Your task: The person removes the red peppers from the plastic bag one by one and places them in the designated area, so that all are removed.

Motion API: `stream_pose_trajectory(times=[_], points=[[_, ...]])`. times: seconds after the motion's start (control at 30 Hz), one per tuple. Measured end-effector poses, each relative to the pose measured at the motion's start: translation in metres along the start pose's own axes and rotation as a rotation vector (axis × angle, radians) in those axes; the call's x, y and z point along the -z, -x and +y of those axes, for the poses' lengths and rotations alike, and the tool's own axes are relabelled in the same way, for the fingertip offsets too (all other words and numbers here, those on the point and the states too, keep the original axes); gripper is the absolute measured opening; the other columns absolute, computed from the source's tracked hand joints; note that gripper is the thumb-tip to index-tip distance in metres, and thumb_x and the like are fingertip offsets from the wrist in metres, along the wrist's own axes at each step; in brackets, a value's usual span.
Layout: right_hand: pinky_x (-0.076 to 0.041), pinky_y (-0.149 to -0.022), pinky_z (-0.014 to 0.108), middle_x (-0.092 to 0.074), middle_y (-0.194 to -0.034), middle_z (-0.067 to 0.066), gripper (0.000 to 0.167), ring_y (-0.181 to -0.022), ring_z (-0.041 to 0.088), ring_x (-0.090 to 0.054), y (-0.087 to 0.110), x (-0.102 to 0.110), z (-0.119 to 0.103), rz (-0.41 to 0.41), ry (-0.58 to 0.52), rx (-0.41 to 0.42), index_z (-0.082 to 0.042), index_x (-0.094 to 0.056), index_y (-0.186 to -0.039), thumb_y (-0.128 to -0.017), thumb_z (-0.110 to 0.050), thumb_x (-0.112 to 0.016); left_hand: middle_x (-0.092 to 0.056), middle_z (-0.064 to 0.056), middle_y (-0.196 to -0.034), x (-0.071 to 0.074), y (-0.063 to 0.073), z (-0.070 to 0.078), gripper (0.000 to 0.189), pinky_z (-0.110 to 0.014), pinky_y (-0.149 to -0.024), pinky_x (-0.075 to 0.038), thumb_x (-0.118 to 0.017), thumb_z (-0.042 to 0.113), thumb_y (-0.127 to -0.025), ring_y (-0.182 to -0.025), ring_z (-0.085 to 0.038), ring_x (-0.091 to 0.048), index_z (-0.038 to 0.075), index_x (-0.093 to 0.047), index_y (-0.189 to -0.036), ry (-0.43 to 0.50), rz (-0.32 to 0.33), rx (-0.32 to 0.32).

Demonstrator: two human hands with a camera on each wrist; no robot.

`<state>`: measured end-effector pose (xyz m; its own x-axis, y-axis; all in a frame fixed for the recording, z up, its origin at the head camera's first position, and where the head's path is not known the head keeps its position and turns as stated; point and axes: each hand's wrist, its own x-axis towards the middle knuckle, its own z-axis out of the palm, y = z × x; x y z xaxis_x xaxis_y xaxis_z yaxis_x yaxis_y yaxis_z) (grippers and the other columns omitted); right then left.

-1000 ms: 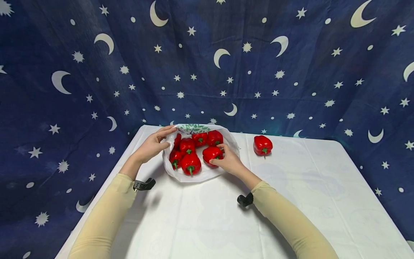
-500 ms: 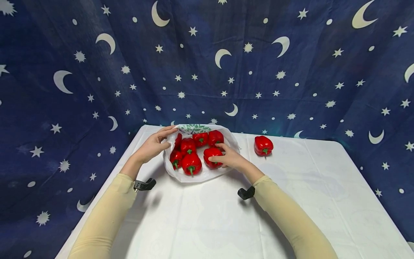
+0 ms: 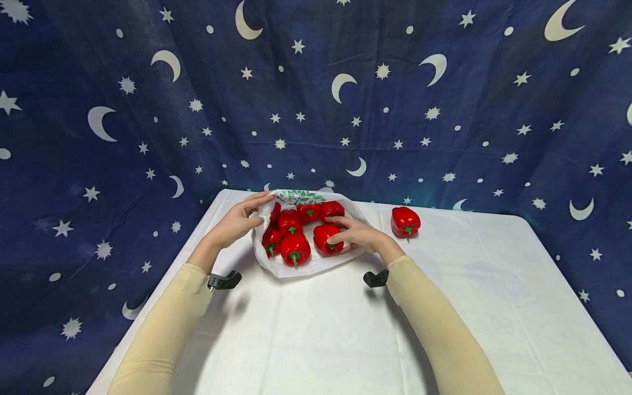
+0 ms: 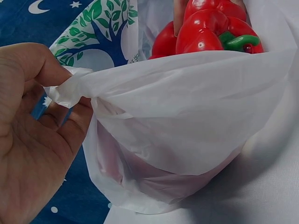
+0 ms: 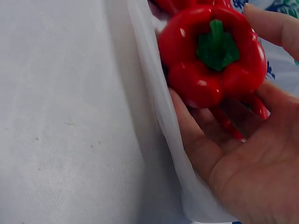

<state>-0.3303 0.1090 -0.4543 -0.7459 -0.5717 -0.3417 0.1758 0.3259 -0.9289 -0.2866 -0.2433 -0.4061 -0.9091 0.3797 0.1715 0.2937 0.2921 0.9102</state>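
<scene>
A white plastic bag printed with a green-leaved tree lies open-mouthed, holding several red bell peppers with green stems. My left hand pinches the bag's rim at its left side; the left wrist view shows the thumb and fingers of this hand gathering the plastic. Inside the mouth, at the right, my right hand is spread loosely around one bell pepper. In the right wrist view that pepper sits stem toward the camera, with fingers beside and below it.
One more red bell pepper lies on the white-covered table, to the right of the bag. A dark blue curtain with moons and stars hangs behind and along the sides.
My right hand has loosened from the bell pepper and drawn back slightly to the right, while the pepper stays in the bag. My left hand keeps its place on the rim.
</scene>
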Motion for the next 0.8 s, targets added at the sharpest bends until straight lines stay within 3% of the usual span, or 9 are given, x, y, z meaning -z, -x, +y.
stream_pose_trajectory(times=[0.4,0.8], points=[[-0.058,-0.087,0.044,-0.040,-0.151,0.010,0.080,-0.125,0.031,-0.049,-0.0027,0.0035,-0.0016,-0.030,-0.022,-0.020,-0.019,-0.044,-0.156,-0.084,-0.019,-0.079,-0.033,-0.003,-0.163,0.0006,-0.0004,-0.0021,0.060,-0.048,-0.122,-0.018,-0.052,-0.008,-0.092,-0.153,-0.019,-0.020,0.003,-0.050,-0.151,0.017,0.002,-0.005],[-0.058,-0.087,0.043,-0.039,-0.151,0.011,0.079,-0.126,0.032,-0.048,-0.0061,0.0043,-0.0008,-0.019,-0.013,-0.031,-0.019,-0.048,-0.153,-0.082,-0.020,-0.081,-0.033,-0.003,-0.163,0.0009,0.0009,-0.0016,0.060,-0.050,-0.122,-0.019,-0.053,-0.008,-0.093,-0.152,-0.020,-0.021,0.006,-0.051,-0.151,0.017,0.007,0.002]])
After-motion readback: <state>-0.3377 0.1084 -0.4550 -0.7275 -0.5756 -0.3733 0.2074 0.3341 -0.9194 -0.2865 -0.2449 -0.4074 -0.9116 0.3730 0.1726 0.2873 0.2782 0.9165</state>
